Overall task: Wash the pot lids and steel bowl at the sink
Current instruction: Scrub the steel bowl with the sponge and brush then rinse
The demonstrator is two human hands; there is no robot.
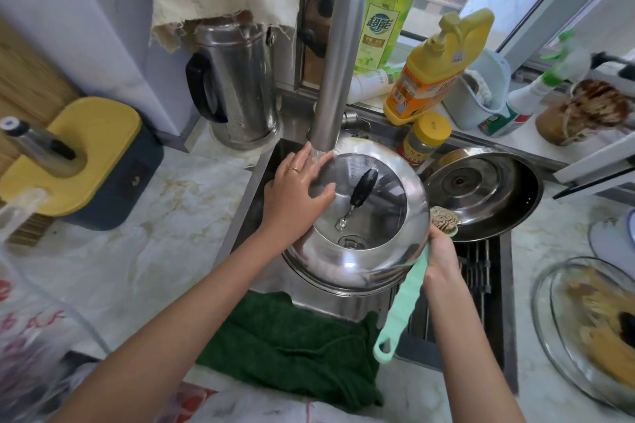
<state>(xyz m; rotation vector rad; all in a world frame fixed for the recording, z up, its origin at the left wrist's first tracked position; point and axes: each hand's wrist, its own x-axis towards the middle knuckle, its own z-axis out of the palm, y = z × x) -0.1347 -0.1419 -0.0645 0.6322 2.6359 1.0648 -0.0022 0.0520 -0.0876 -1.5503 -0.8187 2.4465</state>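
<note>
Head view. The lid (364, 230) lies top side up in the left half of the sink (256, 182), with its knob (366, 184) facing the camera and its rear edge under the tap (338, 55). Water (319, 155) lands on the lid's rear left rim, right over the fingers.

- **Left grip** (297, 187): open, fingers spread flat and pressed on the wet dome, nothing clasped.
- **Right grip** (443, 259): closed round the green handle of the brush (403, 302), with the bristles (445, 218) at the lid's right rim. Whether that rim is also propped by this hand cannot be told.
- **Vessel** (343, 288): a steel one sits beneath the lid; bowl or pot cannot be told.
- **Second lid** (481, 189): leaned underside up at the sink's rear right corner, with a brown mark at its centre. It is judged not yet washed.

Step judged: the lid's top is being scrubbed and rinsed. Notes for doing it well:

- The lid should be turned under the stream so the whole dome is passed, not just the rear left patch.
- The brush is best worked round the knob base and the vent (352, 241), where grease likely collects.
- A flat palm gives little hold on wet steel. The rim should be pinched, thumb beneath, before brush pressure is applied.
- Runoff should be tipped toward the sink's middle, away from the desk (171, 216) and the towel (292, 343) on the sink's front edge.
- The underside is to be done afterwards.
</note>
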